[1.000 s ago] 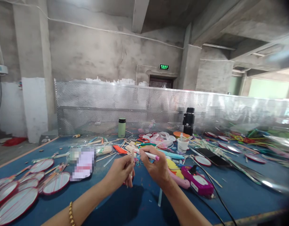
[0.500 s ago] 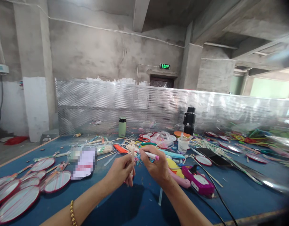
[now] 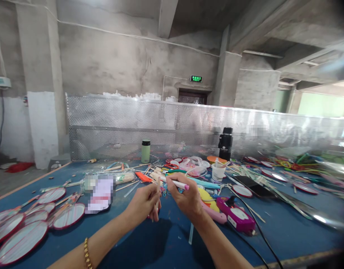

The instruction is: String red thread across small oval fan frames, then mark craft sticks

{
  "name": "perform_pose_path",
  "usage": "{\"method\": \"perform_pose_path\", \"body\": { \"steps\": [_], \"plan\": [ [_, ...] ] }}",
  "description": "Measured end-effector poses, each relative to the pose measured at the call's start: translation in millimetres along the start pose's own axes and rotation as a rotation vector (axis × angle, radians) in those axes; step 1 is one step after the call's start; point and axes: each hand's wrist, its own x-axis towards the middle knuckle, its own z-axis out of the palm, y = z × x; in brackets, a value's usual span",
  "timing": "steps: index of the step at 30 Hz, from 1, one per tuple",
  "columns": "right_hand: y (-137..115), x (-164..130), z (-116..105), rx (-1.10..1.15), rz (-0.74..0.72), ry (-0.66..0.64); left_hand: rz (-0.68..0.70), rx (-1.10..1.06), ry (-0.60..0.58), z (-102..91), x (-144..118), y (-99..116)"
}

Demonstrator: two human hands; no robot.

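My left hand (image 3: 142, 201) is closed around a thin, pale wooden stick (image 3: 158, 182), held nearly upright. A bit of red edge shows beneath its fingers, mostly hidden. My right hand (image 3: 190, 196) pinches a white marker pen (image 3: 178, 184) with a pink end, its other end pointing left toward the stick. The two hands face each other over the blue table (image 3: 141, 246), a small gap between them. Past the fingers lie loose wooden sticks (image 3: 157, 176) and an orange piece (image 3: 143, 177). Small coloured rings (image 3: 165, 188) lie partly hidden between the hands.
Round red-rimmed pieces (image 3: 22, 243) overlap at left beside a lit phone (image 3: 100, 196). A purple device (image 3: 236, 215) with black cables sits right of my right hand. Behind stand a white cup (image 3: 218, 173), a green bottle (image 3: 145, 151), a black flask (image 3: 225, 145) and a perforated metal screen (image 3: 118, 119).
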Motion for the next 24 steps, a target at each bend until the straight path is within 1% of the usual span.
{"method": "perform_pose_path", "body": {
  "steps": [5, 9, 14, 20, 24],
  "plan": [
    [-0.1, -0.2, -0.2, 0.014, -0.013, 0.023, 0.003, -0.001, 0.002, -0.5, 0.4, 1.0],
    [-0.3, -0.3, 0.0, 0.002, 0.001, 0.002, 0.0, 0.0, -0.004, -0.8, -0.1, 3.0],
    [-0.4, -0.4, 0.2, -0.002, -0.004, 0.016, -0.006, -0.006, 0.0, 0.1, -0.7, 3.0],
    [-1.3, -0.3, -0.2, -0.006, -0.019, -0.007, -0.004, 0.002, 0.004, 0.3, -0.3, 1.3],
    [-1.0, -0.4, -0.2, -0.003, -0.02, 0.001, 0.0, -0.013, 0.001, -0.1, 0.2, 0.1]
  ]
}}
